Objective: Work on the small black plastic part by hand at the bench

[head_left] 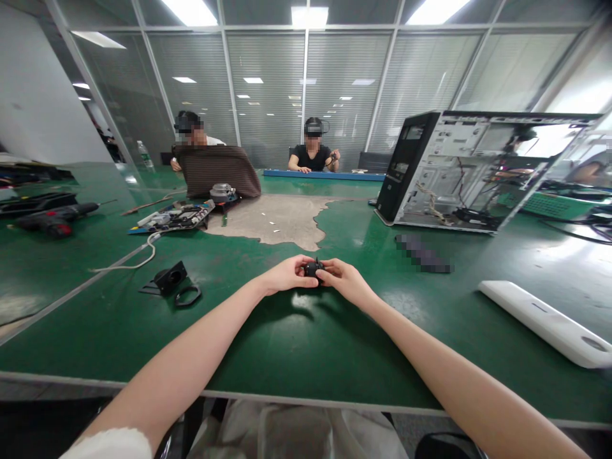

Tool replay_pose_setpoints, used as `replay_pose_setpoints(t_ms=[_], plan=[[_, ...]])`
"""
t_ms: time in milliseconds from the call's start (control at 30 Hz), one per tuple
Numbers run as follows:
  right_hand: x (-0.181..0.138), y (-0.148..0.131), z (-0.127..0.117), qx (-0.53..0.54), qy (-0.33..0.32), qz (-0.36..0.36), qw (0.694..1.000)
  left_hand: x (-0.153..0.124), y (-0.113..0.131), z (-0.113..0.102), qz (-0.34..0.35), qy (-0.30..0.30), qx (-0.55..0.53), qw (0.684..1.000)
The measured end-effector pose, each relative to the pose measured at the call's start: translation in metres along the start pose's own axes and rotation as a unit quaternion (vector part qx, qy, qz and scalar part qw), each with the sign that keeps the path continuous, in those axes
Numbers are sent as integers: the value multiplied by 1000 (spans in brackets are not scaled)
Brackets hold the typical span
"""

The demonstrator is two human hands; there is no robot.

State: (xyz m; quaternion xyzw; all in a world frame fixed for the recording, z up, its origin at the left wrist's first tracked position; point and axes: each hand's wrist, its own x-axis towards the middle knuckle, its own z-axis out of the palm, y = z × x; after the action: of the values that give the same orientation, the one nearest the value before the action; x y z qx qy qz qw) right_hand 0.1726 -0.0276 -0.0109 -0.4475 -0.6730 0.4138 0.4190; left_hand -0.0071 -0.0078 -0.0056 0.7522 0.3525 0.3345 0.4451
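Observation:
Between my two hands, just above the green table (296,344), is a small black rounded part (313,268) with a thin piece sticking up from its top; its exact kind does not show. My left hand (287,274) grips it from the left with thumb and fingers. From the right, my right hand (342,278) pinches the same part, its thumb across the front. To the left of my hands lie a black bracket-like piece (169,279) and a black ring-shaped frame (188,295). My fingers cover much of the held part.
An open computer case (414,172) stands at the right, near a white elongated device (545,322) and a blurred dark object (423,254). Left are a circuit board (174,218), a brown box-like object (215,171) and a power drill (55,220). Two people sit across the table.

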Motion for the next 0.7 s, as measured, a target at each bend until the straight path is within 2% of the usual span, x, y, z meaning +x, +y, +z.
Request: replay_pose_setpoints(t_ms=[200, 333, 700], plan=[[2, -1, 2, 34, 35, 26, 998, 4, -6, 11, 32, 29, 70, 997], [1, -7, 3, 64, 28, 48, 996, 4, 1, 12, 38, 45, 102, 993], [-8, -15, 1, 103, -4, 20, 995, 1, 2, 8, 41, 34, 47, 997]])
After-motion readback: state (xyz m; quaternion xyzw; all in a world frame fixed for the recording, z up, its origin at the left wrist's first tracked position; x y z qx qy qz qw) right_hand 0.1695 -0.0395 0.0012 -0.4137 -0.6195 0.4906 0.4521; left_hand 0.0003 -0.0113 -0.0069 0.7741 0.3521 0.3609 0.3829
